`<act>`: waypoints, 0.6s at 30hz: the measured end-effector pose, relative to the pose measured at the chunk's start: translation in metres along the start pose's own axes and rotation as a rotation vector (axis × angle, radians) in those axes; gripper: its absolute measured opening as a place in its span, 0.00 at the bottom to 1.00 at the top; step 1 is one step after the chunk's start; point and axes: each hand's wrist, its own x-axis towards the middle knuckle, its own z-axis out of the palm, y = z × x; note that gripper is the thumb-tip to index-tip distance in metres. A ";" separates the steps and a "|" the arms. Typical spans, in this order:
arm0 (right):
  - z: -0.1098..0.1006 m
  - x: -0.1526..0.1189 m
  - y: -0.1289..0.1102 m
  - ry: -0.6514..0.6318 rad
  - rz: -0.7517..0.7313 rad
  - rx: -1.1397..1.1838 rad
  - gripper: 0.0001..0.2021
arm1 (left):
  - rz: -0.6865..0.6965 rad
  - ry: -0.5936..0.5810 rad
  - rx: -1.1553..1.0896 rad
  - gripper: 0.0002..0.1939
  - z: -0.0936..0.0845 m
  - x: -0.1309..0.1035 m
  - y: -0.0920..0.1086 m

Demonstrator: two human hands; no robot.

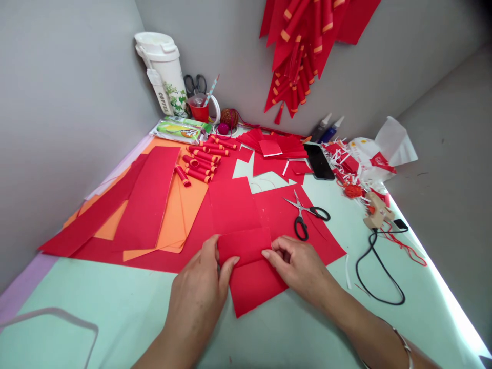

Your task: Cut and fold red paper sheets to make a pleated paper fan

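Between my two hands is a folded piece of red paper (246, 247), its upper flap turned over and its lower part hanging toward me. My left hand (207, 277) pinches the flap's left edge between thumb and fingers. On the right edge, my right hand (294, 261) grips the same flap, thumb in front and fingers curled behind. Just beyond lie flat red sheets (234, 202) on the pale green table (134, 307). Black-handled scissors (302, 210) rest with blades parted on the red paper, beyond my right hand.
Orange sheets (192, 205) and small red rolls (202, 159) lie back left, near a white tumbler (161, 66) and a red cup (199, 110). A phone (319, 161), paper scraps (342, 154) and a black cable (378, 300) are at right. Red paper decorations (300, 51) hang behind.
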 end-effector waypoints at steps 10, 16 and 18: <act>0.000 0.001 -0.007 -0.028 0.097 -0.067 0.14 | 0.019 0.065 0.088 0.25 -0.001 -0.005 0.007; 0.001 0.002 -0.009 -0.029 0.132 -0.103 0.13 | 0.070 0.123 0.109 0.25 0.001 -0.007 0.005; 0.001 0.002 -0.008 -0.029 0.133 -0.108 0.13 | 0.090 0.141 0.115 0.25 0.002 -0.007 0.005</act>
